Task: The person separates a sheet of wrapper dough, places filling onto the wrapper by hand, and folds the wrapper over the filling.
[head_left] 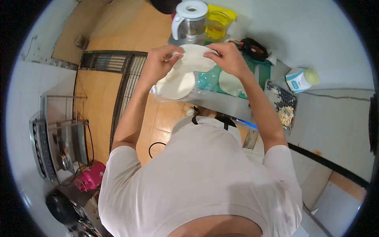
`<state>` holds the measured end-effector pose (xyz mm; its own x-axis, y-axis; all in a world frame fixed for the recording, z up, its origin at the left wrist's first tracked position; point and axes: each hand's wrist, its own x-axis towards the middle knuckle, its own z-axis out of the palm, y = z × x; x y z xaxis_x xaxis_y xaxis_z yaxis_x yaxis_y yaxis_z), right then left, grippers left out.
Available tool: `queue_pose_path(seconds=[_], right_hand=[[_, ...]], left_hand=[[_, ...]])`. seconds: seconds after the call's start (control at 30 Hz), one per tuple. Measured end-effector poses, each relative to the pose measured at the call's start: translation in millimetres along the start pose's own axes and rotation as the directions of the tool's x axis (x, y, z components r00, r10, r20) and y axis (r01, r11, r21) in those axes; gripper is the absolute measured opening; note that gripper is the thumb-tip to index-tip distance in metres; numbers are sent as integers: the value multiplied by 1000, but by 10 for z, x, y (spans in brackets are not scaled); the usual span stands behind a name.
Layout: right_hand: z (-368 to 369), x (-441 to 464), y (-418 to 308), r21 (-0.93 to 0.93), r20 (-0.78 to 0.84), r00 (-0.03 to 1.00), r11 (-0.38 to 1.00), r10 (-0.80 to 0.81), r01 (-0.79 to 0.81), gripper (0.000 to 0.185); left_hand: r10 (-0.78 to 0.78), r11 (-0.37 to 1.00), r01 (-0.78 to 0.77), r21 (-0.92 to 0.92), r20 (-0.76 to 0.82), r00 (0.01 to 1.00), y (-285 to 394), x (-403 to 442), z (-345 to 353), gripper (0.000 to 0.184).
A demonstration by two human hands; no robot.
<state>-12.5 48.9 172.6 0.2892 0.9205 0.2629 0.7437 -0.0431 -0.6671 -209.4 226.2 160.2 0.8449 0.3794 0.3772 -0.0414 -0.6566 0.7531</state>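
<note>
White shirt closest; left hand and right hand pinch pale round sheet near green board; light, even grip should limit tearing.

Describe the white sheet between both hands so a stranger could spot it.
Find the grey counter beyond the white shirt. Over it, between the bare left hand and bare right hand, spans the thin, white, rounded sheet. Only this one is held; similar white sheets lie nearby.

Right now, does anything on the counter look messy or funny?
Yes, a little. The plastic around the left round is crumpled at the counter's front edge, not lying flat. The food in the tray is bunched at one end. I can't see anything broken.
</note>
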Motion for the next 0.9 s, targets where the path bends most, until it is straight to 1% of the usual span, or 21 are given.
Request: queue_pose_path(seconds=[0.03,0.07,0.13,0.17,0.27,0.3,0.33,0.37,0.4,0.43,0.53,0.57,0.67,0.77,0.8,0.9], right_hand=[[-130,-119,11,18,7,999,999,36,-37,24],[-235,-248,62,-5,-5,999,999,45,-45,23],[-413,-528,170,-48,-27,997,997,66,-67,21],[-476,-676,233,-16,-54,994,995,97,-98,20],[-559,-1126,425,72,-94,979,982,183,-176,18],[-584,-1281,482,91,-90,973,975,213,-205,18],[-616,-1399,525,107,-90,967,968,237,-227,17],[-649,-1510,539,94,-50,961,960,271,-265,17],[-650,-1627,582,106,-67,953,952,296,-288,17],[-632,-1744,635,119,-82,943,943,321,-311,17],[-653,-1994,700,192,-78,914,906,398,-378,16],[-618,-2086,791,217,-72,907,894,415,-392,16],[-561,-2188,1029,279,-85,898,875,432,-395,17],[-461,-2175,1361,280,-107,882,865,458,-415,18],[-400,-2160,1500,273,-111,874,860,474,-432,18],[-151,-2077,2066,181,-86,813,811,576,-556,21]], left_hand=[[-80,997,80,4,41,996,188,50,33,22],[-159,987,158,11,82,984,316,106,114,24],[-113,979,124,-164,76,991,334,166,424,28],[-95,962,110,-249,69,993,328,183,594,30],[-50,971,87,-221,166,985,334,191,1047,35],[5,984,20,-177,140,990,373,162,1188,36],[-40,974,74,-216,157,987,385,123,1331,35],[-82,960,125,-251,176,981,387,73,1476,35],[-126,941,181,-286,200,972,412,27,1584,34],[-166,943,227,-242,248,954,462,-9,1646,32],[-206,905,290,-312,274,939,357,-181,1967,31],[-202,896,288,-337,267,942,352,-219,2043,29],[-214,844,319,-431,273,938,267,-245,2228,27],[-314,827,396,-399,256,914,63,-214,2463,25],[-332,844,414,-339,275,902,-38,-196,2543,24],[-378,882,440,-171,304,875,-422,-34,2807,21]])
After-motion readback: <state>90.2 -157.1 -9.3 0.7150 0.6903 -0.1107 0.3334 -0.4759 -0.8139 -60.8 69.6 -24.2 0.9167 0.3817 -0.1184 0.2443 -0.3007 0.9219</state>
